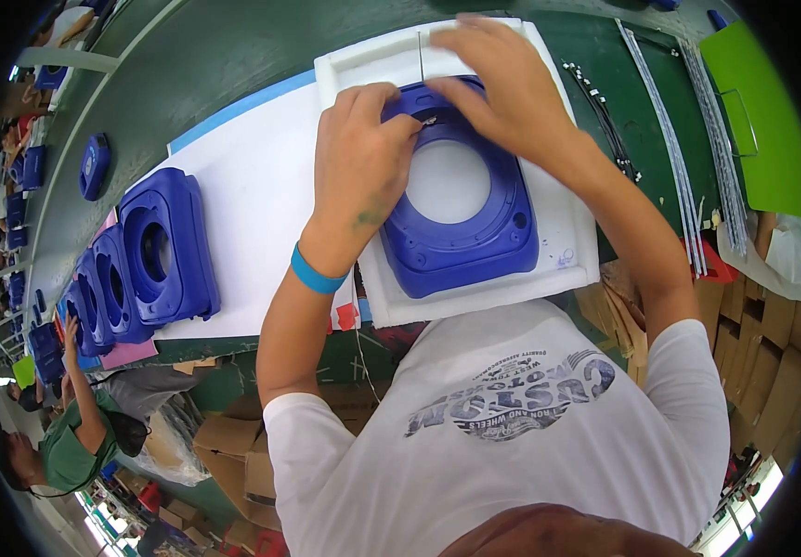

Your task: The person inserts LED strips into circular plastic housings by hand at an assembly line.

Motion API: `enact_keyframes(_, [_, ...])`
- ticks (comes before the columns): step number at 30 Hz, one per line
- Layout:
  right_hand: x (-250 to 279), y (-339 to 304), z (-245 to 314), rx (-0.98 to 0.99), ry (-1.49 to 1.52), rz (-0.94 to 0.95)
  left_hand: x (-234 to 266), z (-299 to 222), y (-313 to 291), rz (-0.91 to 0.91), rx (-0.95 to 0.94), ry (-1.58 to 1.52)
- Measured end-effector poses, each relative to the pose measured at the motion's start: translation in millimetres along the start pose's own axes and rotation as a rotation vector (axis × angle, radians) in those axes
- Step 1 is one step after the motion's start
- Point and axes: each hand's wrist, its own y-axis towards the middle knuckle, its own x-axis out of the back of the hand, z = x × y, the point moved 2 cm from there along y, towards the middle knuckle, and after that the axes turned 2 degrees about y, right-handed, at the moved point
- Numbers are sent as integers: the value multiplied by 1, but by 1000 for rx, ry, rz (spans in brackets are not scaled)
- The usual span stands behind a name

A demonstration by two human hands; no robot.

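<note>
A blue plastic housing (461, 243) with a large round hole lies in a white foam tray (484, 303) on the bench in front of me. My left hand (363, 139) is closed at the housing's upper left edge. Its thumb and finger pinch by a small light-coloured piece (429, 121) inside the rim, too small to make out. Above the upper right of the housing, my right hand (502, 84) is raised with fingers apart, slightly blurred. A thin dark wire (421, 56) runs from the housing's top edge across the foam, between the hands.
Several similar blue housings (170, 251) stand in a row on the white sheet to the left. Black cables with white ends (605, 121) and long grey strips (674, 148) lie to the right, near a green bin (758, 111). A co-worker in green (75, 446) is at lower left.
</note>
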Motion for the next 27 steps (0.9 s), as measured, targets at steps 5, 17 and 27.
enact_keyframes(5, [52, -38, 103, 89, 792, 731, -9, 9, 4, -1, 1, -92])
enact_keyframes(17, [50, -94, 181, 628, 665, 625, -10, -2, 10, 39, -36, 95])
enact_keyframes(27, [116, -58, 52, -727, 1577, 390, -18, -8, 10, 71, -81, 186])
